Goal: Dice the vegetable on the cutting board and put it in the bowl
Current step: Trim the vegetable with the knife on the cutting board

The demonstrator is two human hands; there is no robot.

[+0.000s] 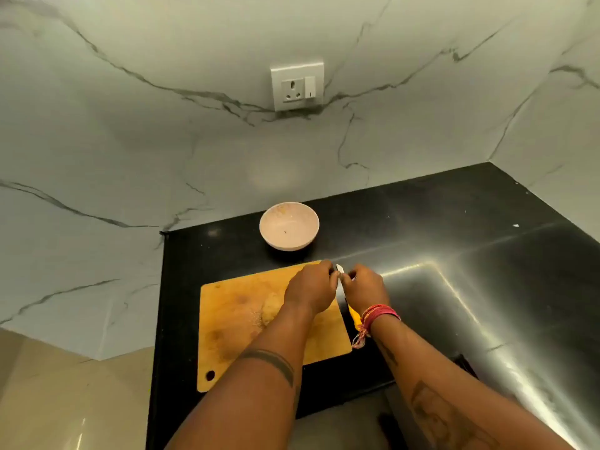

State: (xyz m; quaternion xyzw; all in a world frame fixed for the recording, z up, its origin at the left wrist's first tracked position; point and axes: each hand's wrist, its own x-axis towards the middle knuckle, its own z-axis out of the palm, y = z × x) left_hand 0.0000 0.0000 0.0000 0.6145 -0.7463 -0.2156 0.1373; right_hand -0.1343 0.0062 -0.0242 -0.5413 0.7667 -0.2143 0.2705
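Broadly, a white marble-veined wall [162, 125] fills the upper picture, with a white socket and switch plate [297, 86] set in it. Below lies a black glossy desk [454, 254] that runs into a corner on the right. On the desk sits a yellowish wooden cutting board [233, 319], stained, with a hole near its front left corner. Both forearms reach in from below. The left hand [311, 289] lies over the board's far right corner, its fingers curled toward the blade of a knife [340, 285]; whether they pinch the blade or only touch it I cannot tell. The right hand [365, 287], with red threads [373, 316] round the wrist, is just right of the board, its fingers curled near the blade tip; the yellow handle shows under the wrist, and whether the fingers grip anything is not clear. A pale pink bowl [289, 225] stands beyond the board, apart from it. The vegetable [269, 310], a pale lump, rests on the board just by the left wrist, partly hidden.
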